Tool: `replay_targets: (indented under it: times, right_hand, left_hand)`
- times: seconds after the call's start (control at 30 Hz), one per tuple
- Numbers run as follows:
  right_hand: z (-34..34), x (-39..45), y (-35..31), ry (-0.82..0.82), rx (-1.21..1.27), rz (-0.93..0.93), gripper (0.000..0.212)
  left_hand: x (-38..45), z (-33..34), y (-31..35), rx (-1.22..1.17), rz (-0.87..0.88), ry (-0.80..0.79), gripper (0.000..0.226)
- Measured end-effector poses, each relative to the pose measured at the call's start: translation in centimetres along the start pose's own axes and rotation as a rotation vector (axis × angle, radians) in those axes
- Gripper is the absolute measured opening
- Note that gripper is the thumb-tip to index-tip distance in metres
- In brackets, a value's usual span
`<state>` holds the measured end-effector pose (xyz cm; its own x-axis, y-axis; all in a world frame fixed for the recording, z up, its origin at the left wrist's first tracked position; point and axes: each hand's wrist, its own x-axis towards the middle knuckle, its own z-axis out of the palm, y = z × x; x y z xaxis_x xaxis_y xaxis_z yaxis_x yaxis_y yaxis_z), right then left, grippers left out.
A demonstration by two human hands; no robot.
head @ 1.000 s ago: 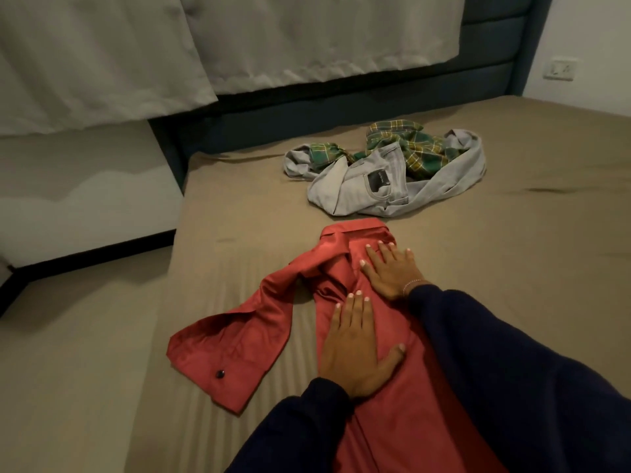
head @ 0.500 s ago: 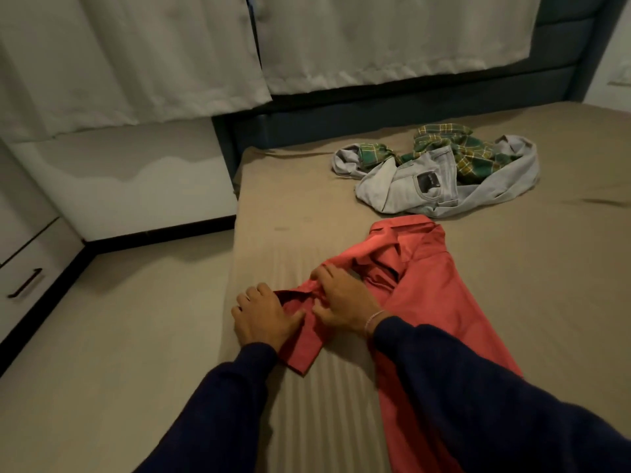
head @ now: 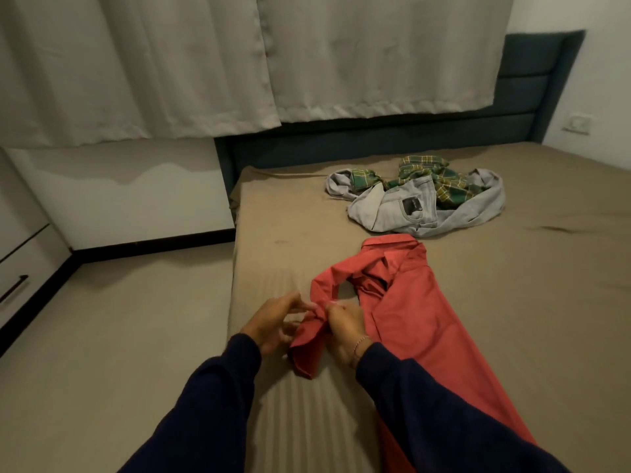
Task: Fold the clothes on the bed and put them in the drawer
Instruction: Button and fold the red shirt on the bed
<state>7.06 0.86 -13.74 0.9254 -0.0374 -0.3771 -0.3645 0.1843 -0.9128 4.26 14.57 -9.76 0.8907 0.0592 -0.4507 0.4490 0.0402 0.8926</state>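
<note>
A red shirt point(head: 426, 322) lies lengthwise on the tan bed point(head: 529, 285), collar towards the headboard. Its left sleeve is gathered near the bed's left edge. My left hand point(head: 273, 324) and my right hand point(head: 343, 327) both pinch that bunched sleeve, the cuff hanging between them. Further back lie light grey jeans point(head: 403, 209) tangled with a green plaid garment point(head: 440, 180). A white drawer front with a dark handle point(head: 13, 288) shows at the far left.
Beige floor point(head: 119, 336) runs along the bed's left side. A dark blue headboard point(head: 375, 141) stands behind, with pale curtains point(head: 239, 63) hanging over it. A wall socket point(head: 577, 122) is at the right.
My hands left the shirt body, moved left to the sleeve and took hold of it. The sleeve is now bunched and lifted. My view has swung left.
</note>
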Motion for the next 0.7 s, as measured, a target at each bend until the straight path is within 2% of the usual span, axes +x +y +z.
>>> replay_targets:
  times: [0.07,0.1,0.2,0.27,0.33,0.37,0.43,0.5,0.53,0.63,0.7]
  right_hand:
    - [-1.7,0.0,1.2,0.055,-0.074,-0.017,0.018]
    - [-2.4,-0.1,1.5,0.068,-0.235,-0.082,0.015]
    - [-4.4,-1.3,2.4,0.073,-0.91,-0.478,0.033]
    - [-4.7,-3.6,2.4,0.088,-1.119,-0.722,0.04]
    - [-4.3,-5.7,2.4,-0.047,-1.117,-0.766,0.039]
    - [-4.1,-6.7,2.4,-0.165,-1.102,-0.715,0.038]
    - [-3.8,-7.7,2.9,-0.35,-1.092,-0.647,0.055]
    - [-3.4,-7.4,4.0,-0.319,-1.143,-0.643,0.08]
    - [-3.1,-7.0,4.5,-0.262,-1.163,-0.639,0.08]
    - [-1.8,-6.3,2.8,-0.173,-1.182,-0.659,0.05]
    - [-1.3,-6.4,-1.4,-0.158,-1.187,-0.665,0.027]
  left_hand:
    - [0.0,1.0,-0.9,-0.054,-0.024,0.149,0.022]
    - [0.0,1.6,-1.2,-0.02,-0.026,0.177,0.021]
    - [-0.7,3.2,-1.3,0.146,-0.071,0.167,0.027]
    - [-1.3,4.0,-1.2,0.25,-0.112,0.148,0.029]
    - [-1.8,4.2,-1.2,0.281,-0.113,0.162,0.021]
    - [-2.0,4.2,-1.2,0.278,-0.097,0.175,0.013]
    - [-2.3,4.0,-1.3,0.249,-0.067,0.188,0.013]
    - [-3.1,3.9,-1.1,0.21,-0.06,0.126,0.02]
    - [-3.6,3.9,-0.9,0.183,-0.057,0.094,0.024]
    - [-4.5,3.4,-0.2,0.174,-0.025,0.09,0.033]
    - [-4.4,2.7,0.6,0.122,0.014,0.14,0.04]
